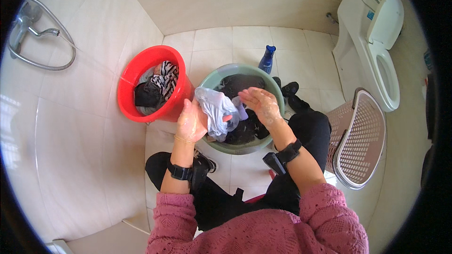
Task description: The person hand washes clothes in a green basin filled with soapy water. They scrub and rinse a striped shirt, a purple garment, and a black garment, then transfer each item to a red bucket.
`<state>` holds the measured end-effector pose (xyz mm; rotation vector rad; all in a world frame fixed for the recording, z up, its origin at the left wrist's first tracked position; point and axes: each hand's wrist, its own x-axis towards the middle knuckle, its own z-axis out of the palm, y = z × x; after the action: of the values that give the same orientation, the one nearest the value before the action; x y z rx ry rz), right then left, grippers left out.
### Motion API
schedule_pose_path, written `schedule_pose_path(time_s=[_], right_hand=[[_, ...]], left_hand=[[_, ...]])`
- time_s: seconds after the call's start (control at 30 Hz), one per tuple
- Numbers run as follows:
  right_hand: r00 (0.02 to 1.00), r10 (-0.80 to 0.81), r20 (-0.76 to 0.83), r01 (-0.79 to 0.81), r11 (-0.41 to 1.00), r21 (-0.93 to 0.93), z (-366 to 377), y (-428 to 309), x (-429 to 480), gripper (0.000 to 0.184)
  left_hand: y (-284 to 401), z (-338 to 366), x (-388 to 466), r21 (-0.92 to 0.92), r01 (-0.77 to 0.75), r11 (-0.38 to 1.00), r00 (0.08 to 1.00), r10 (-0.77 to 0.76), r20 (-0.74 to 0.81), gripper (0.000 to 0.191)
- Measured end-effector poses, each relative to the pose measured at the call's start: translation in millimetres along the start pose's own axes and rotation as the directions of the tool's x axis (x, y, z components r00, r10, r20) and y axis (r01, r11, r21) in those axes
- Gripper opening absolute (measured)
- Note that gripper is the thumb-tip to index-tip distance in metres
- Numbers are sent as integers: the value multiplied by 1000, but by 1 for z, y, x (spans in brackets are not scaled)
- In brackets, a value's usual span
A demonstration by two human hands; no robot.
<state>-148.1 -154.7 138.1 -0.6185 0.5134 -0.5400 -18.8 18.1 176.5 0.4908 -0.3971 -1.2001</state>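
Observation:
My left hand (192, 121) holds a pale blue-white wet cloth (214, 107), which drapes over its fingers above a green basin (229, 151). One fingertip shows past the cloth's right side. My right hand (263, 106), wet and with suds at the wrist, is over the basin's right part with its fingers stretched out and nothing seen in its palm. A lavender piece (241, 108) lies between that hand and the cloth; whether it is cloth or soap I cannot tell. Dark wet clothes (247, 127) sit in the basin's water.
Left of the basin stands a red bucket (122, 104) with clothes (152, 90) inside. Water runs into it from a wall tap (53, 32). A blue bottle (267, 61) is behind the basin, near dark items (291, 88) on the floor. A plastic laundry basket (360, 141) and toilet (385, 77) are at right.

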Motion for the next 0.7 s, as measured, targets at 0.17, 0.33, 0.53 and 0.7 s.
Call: schedule_pose_path(time_s=[0.17,0.33,0.53,0.7], right_hand=[[958,253,137,-164,871,-463,6,-5,-10,47],[959,172,223,-104,953,-286,24,18,-13,36],[983,-172,71,162,979,121,17,-8,1,12],[977,-210,-35,208,977,-55,19,-33,-6,9]], left_hand=[[5,7,-2,9,-72,997,997,71,20,84],[-13,2,4,39,-10,999,1000,9,28,74],[-18,-22,2,70,-248,966,942,257,-214,29],[-10,-24,3,347,-266,899,898,362,-249,12]])
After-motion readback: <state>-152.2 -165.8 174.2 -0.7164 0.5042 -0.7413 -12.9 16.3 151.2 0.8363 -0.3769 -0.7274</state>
